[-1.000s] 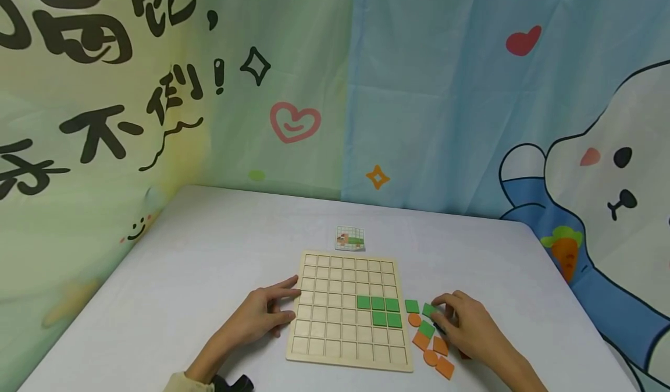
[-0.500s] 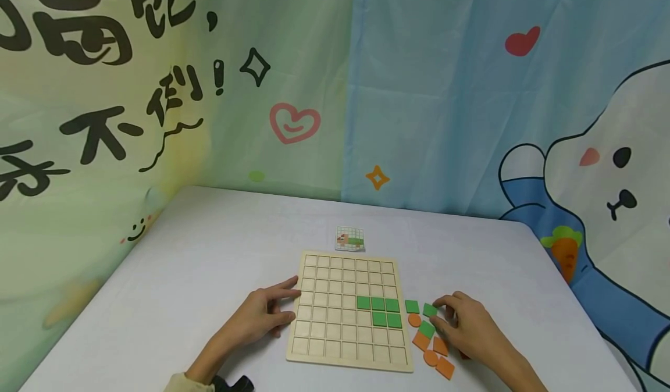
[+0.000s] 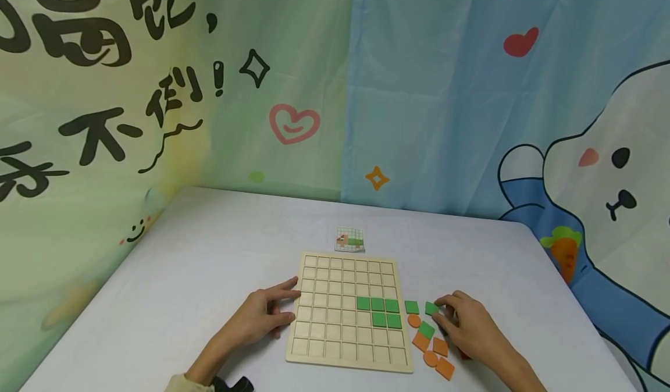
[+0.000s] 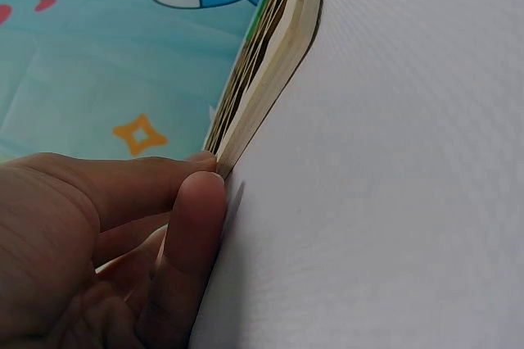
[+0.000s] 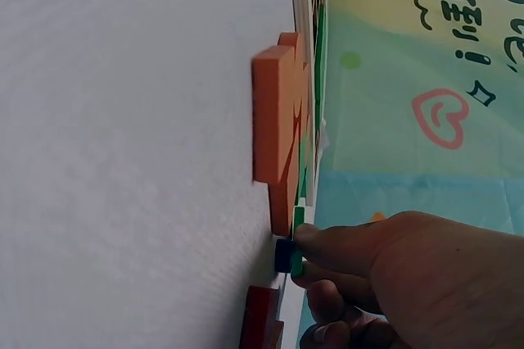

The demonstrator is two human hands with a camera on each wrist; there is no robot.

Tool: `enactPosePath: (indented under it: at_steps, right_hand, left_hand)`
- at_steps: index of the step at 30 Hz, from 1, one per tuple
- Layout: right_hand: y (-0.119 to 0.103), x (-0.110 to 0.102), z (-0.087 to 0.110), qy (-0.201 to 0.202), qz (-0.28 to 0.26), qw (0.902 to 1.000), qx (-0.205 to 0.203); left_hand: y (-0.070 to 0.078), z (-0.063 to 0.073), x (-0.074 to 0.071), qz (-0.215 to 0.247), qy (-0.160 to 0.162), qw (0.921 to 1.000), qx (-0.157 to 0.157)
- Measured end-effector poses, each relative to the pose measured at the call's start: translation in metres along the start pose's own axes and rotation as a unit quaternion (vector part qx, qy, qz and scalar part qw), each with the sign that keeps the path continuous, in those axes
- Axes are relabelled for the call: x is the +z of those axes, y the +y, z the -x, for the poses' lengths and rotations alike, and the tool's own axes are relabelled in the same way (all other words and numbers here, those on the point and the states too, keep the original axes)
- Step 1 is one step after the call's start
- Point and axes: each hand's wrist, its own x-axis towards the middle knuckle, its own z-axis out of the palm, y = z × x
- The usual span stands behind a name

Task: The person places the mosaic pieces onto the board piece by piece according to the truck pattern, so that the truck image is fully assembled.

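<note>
A pale wooden grid board (image 3: 319, 329) lies on the white table. Green square tiles (image 3: 378, 303) fill several of its cells in two rows on the right side. At the board's left edge, the fingertips and thumb of my left hand (image 3: 262, 310) touch the rim, spread along it. To the right of the board, my right hand (image 3: 468, 325) pinches a green square tile (image 3: 431, 309) between thumb and fingertip. The right wrist view shows that tile (image 5: 299, 216) edge-on, beside a dark blue piece (image 5: 283, 256).
Between the board and my right hand lie loose pieces: another green tile (image 3: 412, 307), an orange disc (image 3: 414, 320) and several other orange pieces (image 3: 445, 369). A dark red piece (image 5: 260, 316) lies under the right hand. Beyond the board is a small pattern card (image 3: 349, 239). A printed curtain (image 3: 408, 89) hangs behind.
The green square tile at my right fingertips has shifted slightly to the right and turned a little. My left hand and the board have stayed where they were.
</note>
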Motion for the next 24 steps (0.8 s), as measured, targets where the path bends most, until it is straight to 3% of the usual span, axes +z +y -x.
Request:
enactPosePath:
  at_steps: [10, 24]
  right_hand:
    - [-0.001, 0.0, 0.0, 0.013, -0.013, 0.9997, -0.017]
    - [-0.01, 0.004, 0.004, 0.042, -0.049, 0.9925, -0.104]
  left_hand:
    - [-0.001, 0.001, 0.0, 0.001, -0.003, 1.0, 0.006]
    - [-0.002, 0.0, 0.001, 0.003, 0.001, 1.0, 0.006]
